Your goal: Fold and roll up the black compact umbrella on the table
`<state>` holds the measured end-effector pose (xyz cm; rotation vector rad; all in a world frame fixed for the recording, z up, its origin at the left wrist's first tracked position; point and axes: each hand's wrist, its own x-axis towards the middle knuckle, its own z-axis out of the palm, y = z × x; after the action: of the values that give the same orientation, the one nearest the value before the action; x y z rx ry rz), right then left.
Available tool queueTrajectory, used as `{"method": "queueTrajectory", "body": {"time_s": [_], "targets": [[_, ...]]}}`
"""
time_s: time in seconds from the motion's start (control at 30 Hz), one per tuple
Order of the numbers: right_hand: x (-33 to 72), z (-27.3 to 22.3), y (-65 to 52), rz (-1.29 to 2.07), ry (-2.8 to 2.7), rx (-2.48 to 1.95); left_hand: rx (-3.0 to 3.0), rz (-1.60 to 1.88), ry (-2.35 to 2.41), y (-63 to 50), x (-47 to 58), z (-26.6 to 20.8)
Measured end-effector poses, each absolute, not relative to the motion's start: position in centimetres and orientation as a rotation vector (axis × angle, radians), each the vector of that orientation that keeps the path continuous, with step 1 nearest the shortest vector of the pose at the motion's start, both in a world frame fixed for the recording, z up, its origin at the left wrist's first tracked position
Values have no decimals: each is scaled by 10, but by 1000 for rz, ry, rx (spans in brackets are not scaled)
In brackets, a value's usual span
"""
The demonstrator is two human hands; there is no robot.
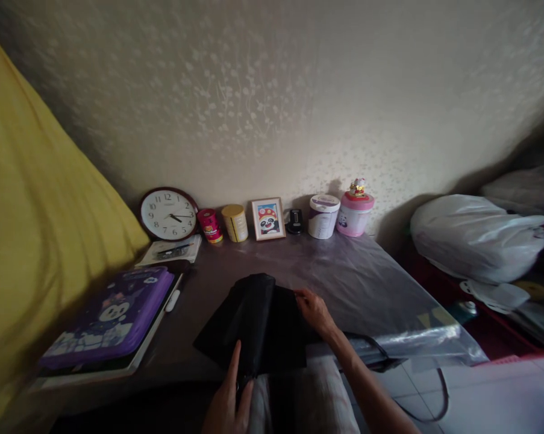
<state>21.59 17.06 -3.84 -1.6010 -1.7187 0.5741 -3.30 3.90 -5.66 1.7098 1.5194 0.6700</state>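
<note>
A black umbrella (258, 319), its cloth panels loose and folded over, lies across the near edge of the table in front of me. At its lower end, my left hand (230, 395) is closed around the narrow gathered part, with the index finger pointing up along the cloth. My right hand (314, 310) pinches the edge of a panel on the right side between thumb and fingers. The umbrella's handle is mostly hidden by my left hand.
A plastic-covered table (344, 283) holds a wall clock (169, 214), several tubs, a framed panda picture (268, 219) and a purple case (113, 316). A yellow curtain (37, 211) hangs left. White plastic bags (477, 235) sit right. A dark strap (444, 395) dangles below the table.
</note>
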Motion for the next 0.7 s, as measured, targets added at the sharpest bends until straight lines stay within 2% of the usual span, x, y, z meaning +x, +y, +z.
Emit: {"method": "queueTrajectory", "body": {"time_s": [0.43,0.7], "targets": [[214,-29,162,756,-1608,-1516,1671,629,1528,39,-30,-50],[207,-31,156,424,-1755,-1548,1541,900,1491,39,-25,-65]]}}
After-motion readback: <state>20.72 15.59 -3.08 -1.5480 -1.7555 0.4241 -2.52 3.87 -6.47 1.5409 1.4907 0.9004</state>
